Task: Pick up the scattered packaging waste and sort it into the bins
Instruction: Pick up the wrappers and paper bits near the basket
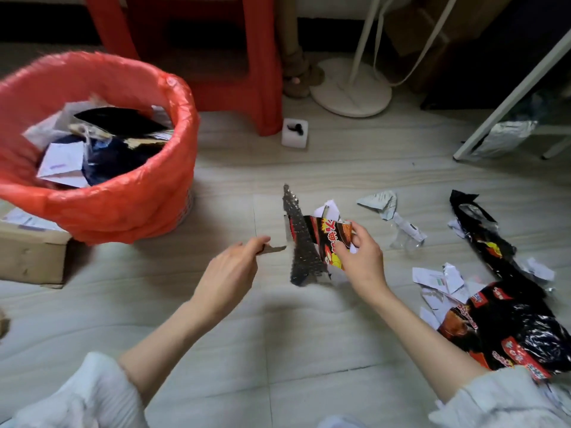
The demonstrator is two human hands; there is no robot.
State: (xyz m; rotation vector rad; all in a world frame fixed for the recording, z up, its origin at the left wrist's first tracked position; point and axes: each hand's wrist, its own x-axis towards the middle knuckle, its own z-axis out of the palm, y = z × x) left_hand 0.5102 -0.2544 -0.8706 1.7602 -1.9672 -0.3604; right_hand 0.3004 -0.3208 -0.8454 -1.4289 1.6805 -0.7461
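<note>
Low in the frame two pale sleeves lead up to both hands at the centre. The left hand [232,264] pinches a small cardboard scrap [273,249] between thumb and curled fingers, its tip pointing right. The right hand [362,255] has its fingers closed round a bundle held upright above the floor: a black and red snack wrapper [324,239], a dark bubble-wrap strip [301,242] and some white paper [330,211] behind. It looks as if the pieces are gathered into one fist so that they go to a bin in a single trip, while the cardboard is kept apart, perhaps for sorting elsewhere.

At the right edge more waste lies on the floor: a large black wrapper [506,329], torn white paper scraps [438,281], a long black strip [482,233] and a crumpled receipt [381,202].

In the upper left stands the bin with a red liner [129,211], already part full of paper and dark packaging, with a cardboard box [31,251] just beside it at the left edge. Behind are a red stool [259,72] and a white fan base [350,88]
</note>
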